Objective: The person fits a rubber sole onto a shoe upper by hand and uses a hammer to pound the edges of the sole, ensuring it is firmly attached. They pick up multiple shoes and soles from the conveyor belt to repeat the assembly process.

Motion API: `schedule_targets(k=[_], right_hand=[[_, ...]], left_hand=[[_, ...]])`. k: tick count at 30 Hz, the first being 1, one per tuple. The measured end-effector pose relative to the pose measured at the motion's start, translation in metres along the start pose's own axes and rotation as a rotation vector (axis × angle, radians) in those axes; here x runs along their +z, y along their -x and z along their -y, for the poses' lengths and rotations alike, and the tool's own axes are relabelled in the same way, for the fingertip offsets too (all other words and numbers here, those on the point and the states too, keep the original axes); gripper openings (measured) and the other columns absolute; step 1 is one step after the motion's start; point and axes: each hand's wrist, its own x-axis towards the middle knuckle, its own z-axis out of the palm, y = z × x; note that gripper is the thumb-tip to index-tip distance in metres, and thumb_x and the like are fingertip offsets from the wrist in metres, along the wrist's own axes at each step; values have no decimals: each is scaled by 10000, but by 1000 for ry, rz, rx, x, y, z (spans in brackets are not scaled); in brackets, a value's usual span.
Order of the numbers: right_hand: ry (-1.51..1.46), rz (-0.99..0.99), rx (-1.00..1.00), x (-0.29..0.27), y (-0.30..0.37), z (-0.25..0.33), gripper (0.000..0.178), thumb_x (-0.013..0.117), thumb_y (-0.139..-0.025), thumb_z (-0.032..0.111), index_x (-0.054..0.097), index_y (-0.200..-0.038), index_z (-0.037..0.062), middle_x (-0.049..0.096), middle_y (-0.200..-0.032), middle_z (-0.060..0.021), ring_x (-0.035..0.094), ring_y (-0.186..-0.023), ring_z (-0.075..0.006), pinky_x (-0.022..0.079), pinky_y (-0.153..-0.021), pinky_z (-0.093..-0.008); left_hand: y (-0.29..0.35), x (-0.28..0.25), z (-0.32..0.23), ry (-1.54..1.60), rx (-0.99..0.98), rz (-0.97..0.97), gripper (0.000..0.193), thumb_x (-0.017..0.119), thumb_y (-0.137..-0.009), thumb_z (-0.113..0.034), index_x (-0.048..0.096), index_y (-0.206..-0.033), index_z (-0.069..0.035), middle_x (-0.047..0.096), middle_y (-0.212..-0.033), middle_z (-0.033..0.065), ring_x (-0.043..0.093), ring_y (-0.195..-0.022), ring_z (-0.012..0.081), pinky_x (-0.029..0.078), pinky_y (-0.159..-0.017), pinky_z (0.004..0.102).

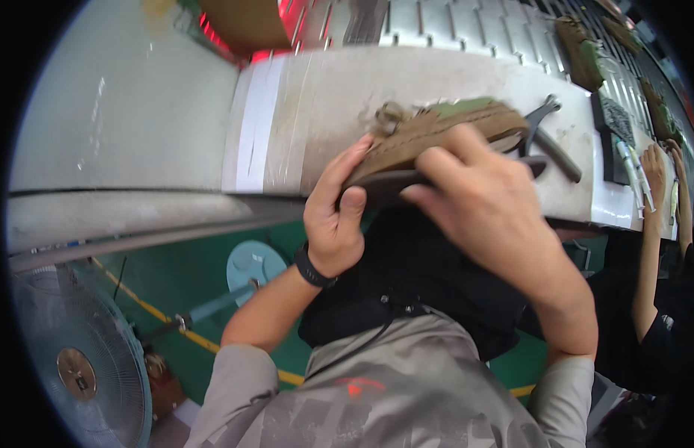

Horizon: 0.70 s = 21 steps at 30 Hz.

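Note:
A brown shoe (406,147) with laces and a green patch on its top is held on its side at the table's near edge. Along its lower side runs a dark sole (382,179), whose right end stands a little apart from the upper. My left hand (336,216), a black band at its wrist, grips the shoe's left end with the thumb by the sole. My right hand (481,198) bends over the near side, its fingers on the shoe and its thumb by the sole edge; it is slightly blurred. Just right of the shoe lies a metal hand tool (554,145) with a forked end.
Beyond the pale worktable (287,149) runs a slatted conveyor (451,30) with more brown shoes (578,56). At right, a co-worker's hands (653,168) are by white tubes (635,175) and a dark box. A large fan (85,358) stands at lower left near a round blue seat (255,270).

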Motion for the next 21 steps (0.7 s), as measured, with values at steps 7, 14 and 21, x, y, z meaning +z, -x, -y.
schedule_targets(k=[7,14,21], right_hand=[[85,-97,55,-2,28,-16,242,848,-800,124,651,-898,21,668,-1269,-166,682,-788,-304,540,-665,-404],[84,-132,17,1,28,-17,209,842,-811,95,679,-907,7,734,-1242,-171,662,-757,-304,536,-683,-394],[110,-181,-25,6,27,-20,246,863,-765,77,676,-903,-5,755,-1190,-180,650,-714,-272,530,-644,-378]], left_hand=[[-12,1,9,30,79,79,368,614,-1081,-244,673,-1350,0,641,-1423,229,639,-1304,305,483,-1104,383],[-11,14,8,-3,130,-45,283,766,-975,-163,728,-1199,7,727,-1285,212,716,-1177,288,546,-1021,359],[-20,11,-1,33,97,-8,217,799,-926,-66,741,-1116,19,749,-1223,217,735,-1131,273,567,-979,354]])
